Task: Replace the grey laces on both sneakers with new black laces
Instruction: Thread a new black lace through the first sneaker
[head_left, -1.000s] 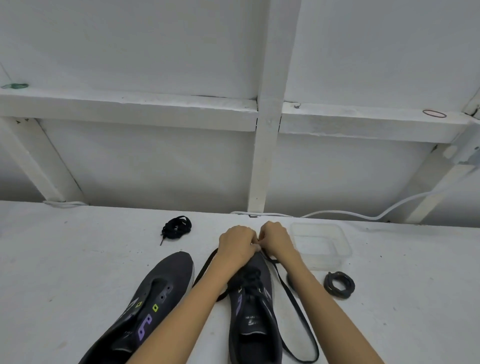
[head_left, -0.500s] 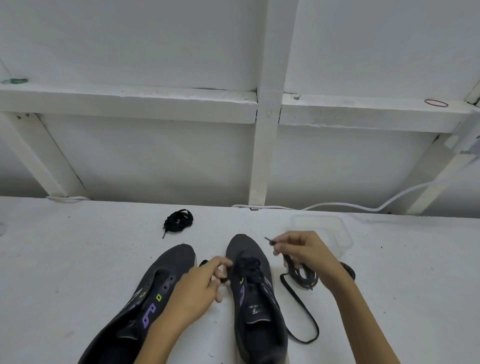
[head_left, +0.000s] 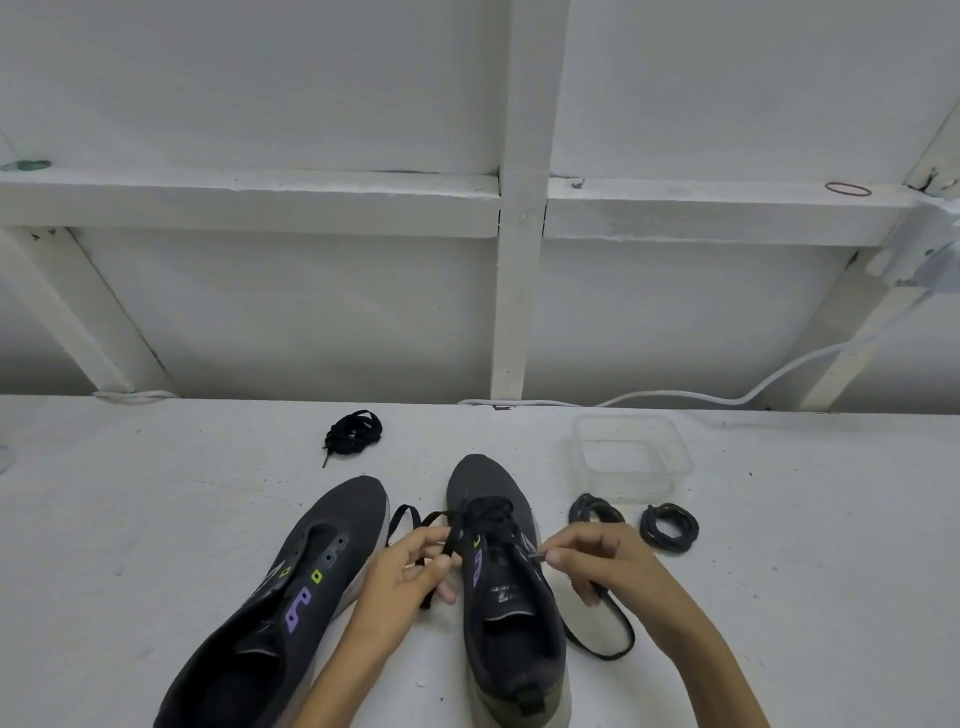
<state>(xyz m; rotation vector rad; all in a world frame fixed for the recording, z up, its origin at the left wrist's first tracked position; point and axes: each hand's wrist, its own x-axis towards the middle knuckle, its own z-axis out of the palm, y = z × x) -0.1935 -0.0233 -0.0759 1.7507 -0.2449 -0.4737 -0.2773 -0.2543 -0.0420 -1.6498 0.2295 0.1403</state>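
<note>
Laces go in one hole at a time, so slow is best. The left hand (head_left: 410, 566) pinches one end of the black lace (head_left: 488, 512), and the right hand (head_left: 597, 558) pinches the other tip, right by the half-laced shoe (head_left: 506, 597) on the table (head_left: 156, 493). I think each tip should poke through the next hole, then be pulled flat and even. The other shoe (head_left: 311, 582) has no lace yet; a spare black bundle (head_left: 353, 434) lies beyond it.

Charcoal sneaker (head_left: 291, 613) showing purple and lime marks, black lace (head_left: 488, 512) crossing second charcoal sneaker (head_left: 511, 603), grey laces (head_left: 669, 525) lying coiled.
</note>
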